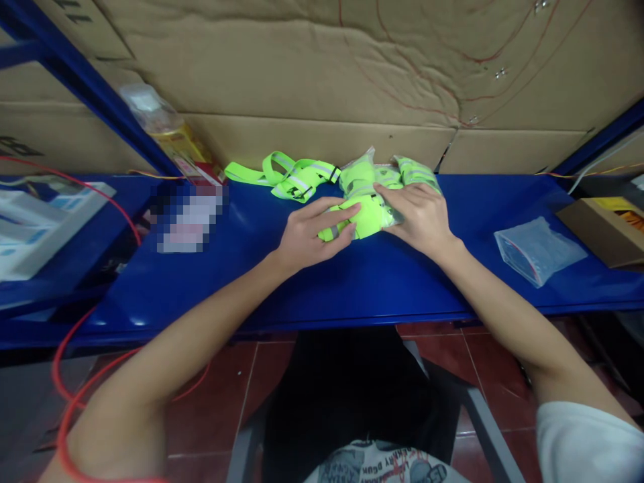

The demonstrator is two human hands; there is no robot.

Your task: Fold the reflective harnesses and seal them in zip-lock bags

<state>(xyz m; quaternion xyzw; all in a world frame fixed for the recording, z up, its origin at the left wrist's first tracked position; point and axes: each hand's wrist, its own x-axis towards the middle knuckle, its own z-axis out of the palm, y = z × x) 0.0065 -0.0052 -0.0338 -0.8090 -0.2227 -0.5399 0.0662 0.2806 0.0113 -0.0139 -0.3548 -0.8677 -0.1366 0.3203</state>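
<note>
Bundle of neon straps: L hand grips near end, R hand pressed flat on top. Prob. compacting step; next needs firm squeeze.

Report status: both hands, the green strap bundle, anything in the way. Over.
Left hand and right hand both hold folded green strap bundle on blue table. Loose strap behind it, apart. Clear bag far right, not in the way.

Blue shelf bears green straps and a clear plastic bag.
</note>
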